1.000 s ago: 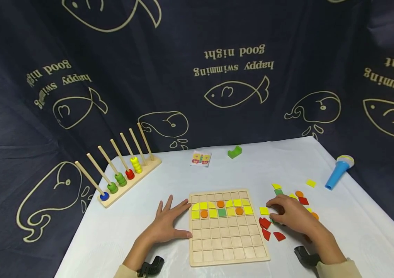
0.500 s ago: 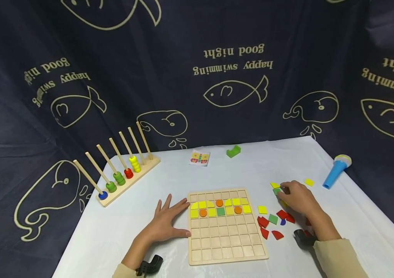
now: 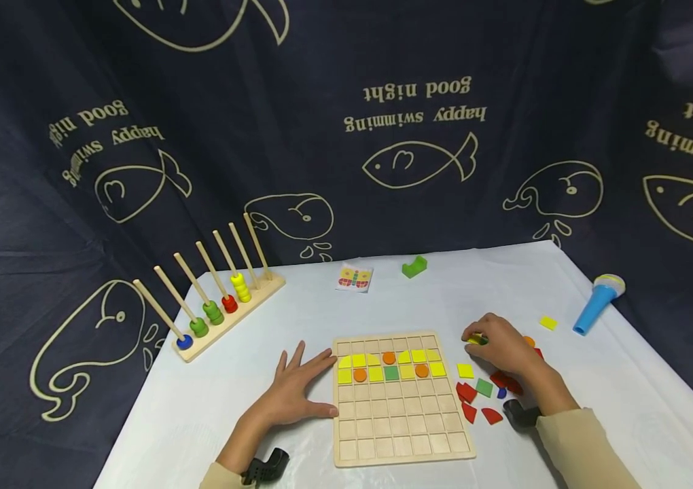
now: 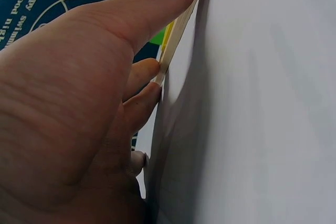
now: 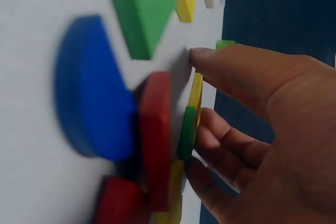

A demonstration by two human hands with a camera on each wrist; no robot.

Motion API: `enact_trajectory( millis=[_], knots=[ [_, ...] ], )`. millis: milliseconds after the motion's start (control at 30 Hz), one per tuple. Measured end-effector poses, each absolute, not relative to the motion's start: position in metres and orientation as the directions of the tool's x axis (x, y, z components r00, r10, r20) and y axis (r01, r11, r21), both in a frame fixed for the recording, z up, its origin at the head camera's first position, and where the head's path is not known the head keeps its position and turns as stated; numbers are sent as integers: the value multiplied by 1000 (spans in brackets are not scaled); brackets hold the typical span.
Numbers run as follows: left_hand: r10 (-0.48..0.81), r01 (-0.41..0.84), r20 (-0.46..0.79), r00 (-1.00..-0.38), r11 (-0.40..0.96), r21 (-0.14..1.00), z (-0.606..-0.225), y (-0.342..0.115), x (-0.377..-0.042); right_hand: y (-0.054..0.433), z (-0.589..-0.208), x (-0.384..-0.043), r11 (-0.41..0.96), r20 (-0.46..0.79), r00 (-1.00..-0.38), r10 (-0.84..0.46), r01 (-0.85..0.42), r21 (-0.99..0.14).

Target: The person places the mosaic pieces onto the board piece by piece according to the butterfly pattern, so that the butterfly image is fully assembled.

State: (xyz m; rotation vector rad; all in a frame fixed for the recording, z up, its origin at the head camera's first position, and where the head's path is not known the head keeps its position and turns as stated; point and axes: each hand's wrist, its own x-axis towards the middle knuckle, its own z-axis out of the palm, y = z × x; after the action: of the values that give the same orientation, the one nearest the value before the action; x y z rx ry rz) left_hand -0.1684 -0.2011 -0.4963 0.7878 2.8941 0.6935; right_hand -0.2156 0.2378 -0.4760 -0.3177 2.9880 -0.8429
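Note:
My left hand [image 3: 295, 390] lies with spread, straight fingers at the left edge of a wooden grid board [image 3: 383, 429]. Its thumb [image 4: 157, 3] and forefinger touch that edge. Yellow, orange and green tiles fill two upper rows of the board. Right of it, my right hand [image 3: 499, 343] pinches a yellow tile [image 3: 477, 338] between thumb and fingers. In the right wrist view a green tile [image 5: 186, 132] overlaps that yellow tile [image 5: 196, 90]; whether the hand holds both is unclear. Below the hand lie a green square [image 3: 484, 388], a blue piece [image 3: 502, 392] and several red pieces [image 3: 466, 392].
A wooden peg stand [image 3: 236, 316] with coloured rings is at the left. A butterfly pattern card [image 3: 354, 278] and a green block [image 3: 414, 266] lie at the back. A blue toy microphone [image 3: 597, 304] and a yellow tile [image 3: 547, 323] are at the right.
My right hand has moved away from the green square near the red pieces, up to the yellow tile, then slightly left with it. My left hand stays at the board's edge.

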Motion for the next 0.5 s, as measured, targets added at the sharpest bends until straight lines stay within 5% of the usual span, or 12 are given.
enact_trajectory(
  millis=[500],
  knots=[
    [495, 463, 48, -868, 769, 441, -494, -201, -168, 251, -472, -199, 861, -69, -993, -91, -44, -506]
  ],
)
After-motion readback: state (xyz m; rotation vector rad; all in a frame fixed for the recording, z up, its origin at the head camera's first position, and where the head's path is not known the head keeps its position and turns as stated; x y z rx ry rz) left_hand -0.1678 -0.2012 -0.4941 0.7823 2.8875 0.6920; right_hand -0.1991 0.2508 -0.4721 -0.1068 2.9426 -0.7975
